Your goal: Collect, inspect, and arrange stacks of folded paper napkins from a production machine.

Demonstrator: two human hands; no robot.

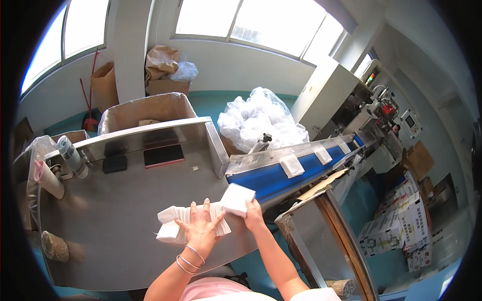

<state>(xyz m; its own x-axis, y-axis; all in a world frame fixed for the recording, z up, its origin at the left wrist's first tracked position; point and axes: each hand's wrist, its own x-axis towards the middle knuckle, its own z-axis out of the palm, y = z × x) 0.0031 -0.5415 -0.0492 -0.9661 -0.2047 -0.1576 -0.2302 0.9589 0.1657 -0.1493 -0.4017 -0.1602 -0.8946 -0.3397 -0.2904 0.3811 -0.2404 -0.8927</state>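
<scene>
Head view: my left hand (201, 227) pins white stack (193, 223) on counter (110, 241); right hand (252, 208) grips a pad (237, 198), conveyor (281, 175) likely next.

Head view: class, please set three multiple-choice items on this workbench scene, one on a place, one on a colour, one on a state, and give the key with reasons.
1. Where does the left hand rest?
A. flat on the fanned stack of white pads
B. on the conveyor belt
C. on a cardboard box

2. What colour is the conveyor belt?
A. green
B. blue
C. red

3. What is the right hand doing?
A. hanging free
B. gripping one white pad
C. holding a bottle

Key: 1 A, the spread fingers lie on the stack on the steel table. 2 B, the belt surface shows blue under the white pieces. 3 B, its fingers close on the pad's edge near the belt's end.
</scene>
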